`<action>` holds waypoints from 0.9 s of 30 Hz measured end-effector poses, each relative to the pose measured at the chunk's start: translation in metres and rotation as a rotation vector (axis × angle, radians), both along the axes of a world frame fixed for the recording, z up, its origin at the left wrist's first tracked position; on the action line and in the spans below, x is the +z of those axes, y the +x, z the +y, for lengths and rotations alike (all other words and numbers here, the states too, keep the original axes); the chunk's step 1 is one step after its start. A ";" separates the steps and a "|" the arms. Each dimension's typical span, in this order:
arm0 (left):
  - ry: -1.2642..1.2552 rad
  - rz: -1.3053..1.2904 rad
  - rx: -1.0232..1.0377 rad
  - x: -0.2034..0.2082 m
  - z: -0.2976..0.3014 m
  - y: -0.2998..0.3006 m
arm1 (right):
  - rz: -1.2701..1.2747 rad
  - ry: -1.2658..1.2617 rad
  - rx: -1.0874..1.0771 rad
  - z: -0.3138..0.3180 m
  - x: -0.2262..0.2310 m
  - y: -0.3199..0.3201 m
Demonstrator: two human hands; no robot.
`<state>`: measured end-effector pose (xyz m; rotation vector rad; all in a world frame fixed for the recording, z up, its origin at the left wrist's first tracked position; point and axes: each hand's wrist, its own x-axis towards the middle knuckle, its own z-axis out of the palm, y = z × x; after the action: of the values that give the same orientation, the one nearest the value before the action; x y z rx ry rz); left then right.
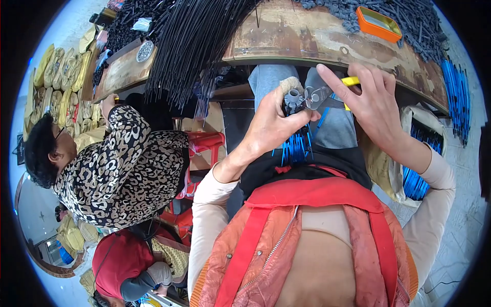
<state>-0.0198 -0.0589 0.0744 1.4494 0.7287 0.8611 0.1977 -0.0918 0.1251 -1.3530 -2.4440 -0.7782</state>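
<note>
My left hand (273,120) is closed round a dark grey, ribbed round plastic part (293,101) with a hole in its top. One of its fingertips has a tan wrapping. Below that hand hangs a bunch of thin blue rods (295,148), above my lap. My right hand (376,97) grips a yellow-handled tool (351,81), its index finger stretched out along it. The tool's metal head reaches the grey part beside my left fingers. Its jaws are too small and partly hidden to make out, though it resembles pliers.
A worn wooden bench (302,38) lies ahead, bearing long black rods (197,46), an orange tray (378,24) and piled grey parts (419,30). Blue rods fill a sack (417,174) at right. A person in a patterned top (128,169) sits left; another (125,266) bends behind.
</note>
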 end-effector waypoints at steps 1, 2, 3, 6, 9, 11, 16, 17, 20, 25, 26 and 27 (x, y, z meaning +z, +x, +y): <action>-0.035 -0.036 0.001 0.001 0.000 0.001 | 0.010 -0.037 0.013 -0.001 0.001 0.002; -0.036 -0.036 0.003 0.003 0.000 0.001 | 0.020 -0.075 0.027 -0.001 0.000 0.004; -0.051 -0.014 0.006 0.004 -0.001 0.000 | 0.020 -0.077 0.029 -0.002 0.000 0.006; -0.057 0.001 0.006 0.003 -0.003 0.002 | -0.007 -0.155 0.083 0.000 0.007 0.016; -0.045 0.084 -0.029 0.010 -0.003 0.000 | 0.057 -0.312 0.301 0.007 0.022 0.031; 0.067 0.136 -0.061 0.010 -0.005 -0.003 | 0.300 -0.769 0.247 0.002 0.034 0.029; 0.016 0.069 -0.218 0.015 -0.011 0.002 | 0.743 -1.587 -0.059 -0.024 0.031 0.023; -0.092 -0.058 -0.220 0.018 -0.010 0.003 | 0.617 -1.406 -0.109 -0.027 0.036 0.021; -0.238 -0.283 -0.241 0.020 -0.003 0.011 | 0.501 -0.591 0.253 -0.024 0.007 0.030; -0.159 -0.031 -0.003 0.004 0.003 0.026 | 0.293 -0.817 0.077 -0.017 0.013 0.055; -0.118 -0.017 -0.003 0.002 0.002 0.027 | 0.299 -0.826 0.085 -0.011 0.022 0.056; -0.165 -0.095 -0.110 -0.003 0.002 0.025 | 0.527 -1.315 -0.029 -0.005 0.034 0.053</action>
<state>0.0054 -0.0568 0.0714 1.2806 0.6280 0.7618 0.2508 -0.0966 0.1587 -1.5603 -2.3738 1.2904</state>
